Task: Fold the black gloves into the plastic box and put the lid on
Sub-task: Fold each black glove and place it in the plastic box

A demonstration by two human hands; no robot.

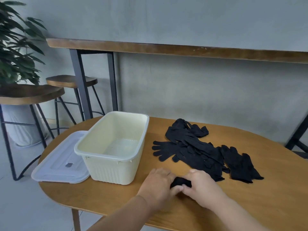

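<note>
Both hands meet near the front of the wooden table (275, 197), closed around one small folded glove (180, 181): the left hand (158, 185) covers its left end with the fingers curled over it, and the right hand (202, 185) grips its right end, thumb tip touching the left thumb just in front of the bundle. The folded glove lies on the tabletop just beside the front right corner of the cream plastic box (111, 147), which stands open and shows only its bare bottom. The box's near wall is ribbed, and its rim sits well above the hands. The clear lid (61, 164) lies flat on the table to the left of the box, partly tucked against its left side, with its left edge close to the rounded edge of the table. The rest of the black gloves (200, 150) lie in a loose, overlapping pile to the right of the box and behind the hands, stretching from near the far edge of the table towards the right hand; one glove's spread fingers point at the box across a strip of bare wood. More bare wood lies to the right of the pile and in front of the box. Beyond the table stand two stools (33, 94), a high counter (166, 47) and a leafy plant (15, 47).
</note>
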